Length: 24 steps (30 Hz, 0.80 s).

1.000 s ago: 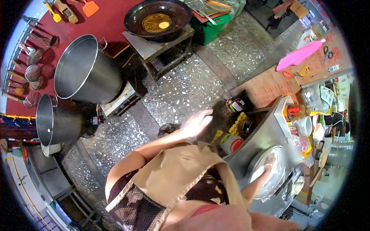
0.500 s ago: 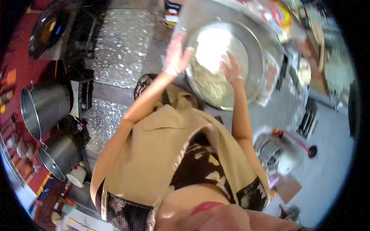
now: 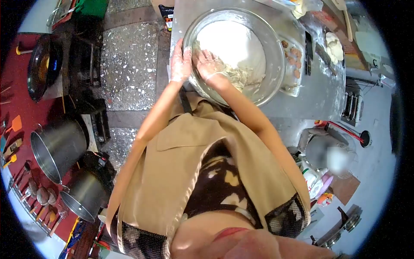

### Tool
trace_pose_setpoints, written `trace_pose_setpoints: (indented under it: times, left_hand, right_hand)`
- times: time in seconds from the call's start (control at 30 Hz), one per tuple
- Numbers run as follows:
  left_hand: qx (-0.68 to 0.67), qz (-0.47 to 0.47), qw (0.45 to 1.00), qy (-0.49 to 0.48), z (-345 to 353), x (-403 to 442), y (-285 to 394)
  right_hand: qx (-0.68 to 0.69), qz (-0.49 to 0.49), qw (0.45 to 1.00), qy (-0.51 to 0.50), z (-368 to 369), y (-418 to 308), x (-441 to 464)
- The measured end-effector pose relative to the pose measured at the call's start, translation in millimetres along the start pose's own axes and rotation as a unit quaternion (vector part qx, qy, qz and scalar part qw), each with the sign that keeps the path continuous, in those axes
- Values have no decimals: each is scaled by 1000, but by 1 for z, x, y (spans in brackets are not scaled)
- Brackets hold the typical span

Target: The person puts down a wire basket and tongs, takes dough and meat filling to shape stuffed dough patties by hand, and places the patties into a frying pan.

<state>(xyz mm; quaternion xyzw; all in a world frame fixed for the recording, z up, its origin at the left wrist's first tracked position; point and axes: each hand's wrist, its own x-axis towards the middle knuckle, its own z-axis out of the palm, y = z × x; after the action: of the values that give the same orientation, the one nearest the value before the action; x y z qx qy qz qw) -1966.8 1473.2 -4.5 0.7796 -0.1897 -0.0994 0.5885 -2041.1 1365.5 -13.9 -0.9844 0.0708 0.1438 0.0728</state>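
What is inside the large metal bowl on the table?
Inside the bowl are white, flour-like powder and a lumpy, pale mass. The right hand is also inside. The bottom beneath them and whatever the hand covers cannot be seen.

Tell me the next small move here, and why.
Probably, the right hand should fold the clumpy dough into the white powder: that hand is inside the bowl beside the dough, much powder looks unmixed, and the left hand is at the bowl's edge.
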Motion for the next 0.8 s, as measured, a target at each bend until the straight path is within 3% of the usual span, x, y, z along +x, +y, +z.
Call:
trace_pose_setpoints:
  times: [0.03,0.07,0.17,0.27,0.4,0.47,0.5,0.53,0.57,0.6,0.63,0.7,0.73,0.8]
  left_hand:
    - [10,9,1000,2,0,1,-3]
    - [20,14,1000,4,1,0,-6]
    - [16,2,1000,-3,-1,2,0]
    - [26,24,999,6,-3,2,4]
    - [29,37,999,15,-2,3,6]
    - [34,35,999,15,-3,3,7]
    - [36,44,998,18,-2,4,5]
    - [37,48,998,15,-5,4,5]
    - [16,44,999,-13,-10,4,6]
    - [-6,42,998,-41,-13,6,8]
    - [84,68,994,4,-17,-1,16]
    - [80,215,973,-4,-25,-18,47]
    - [64,285,956,-28,-25,-25,69]
    - [87,358,928,-64,-7,-35,98]
  right_hand:
    - [47,-11,994,97,12,0,2]
    - [46,-11,994,97,22,4,6]
    - [28,0,999,39,4,0,6]
    - [116,55,992,-18,-2,-3,9]
    - [108,36,993,-5,9,6,8]
    - [85,-6,992,-94,6,15,10]
    - [137,-36,988,-57,-14,17,-2]
    - [410,53,903,-117,-39,20,-21]
    - [560,40,822,-99,-33,40,-31]
    - [628,33,773,-82,-34,49,-35]
    - [692,23,718,-68,-39,56,-41]
    - [921,39,383,-60,-48,59,-55]
    - [922,34,382,-51,-64,52,-64]
    - [981,38,189,15,-94,30,-86]
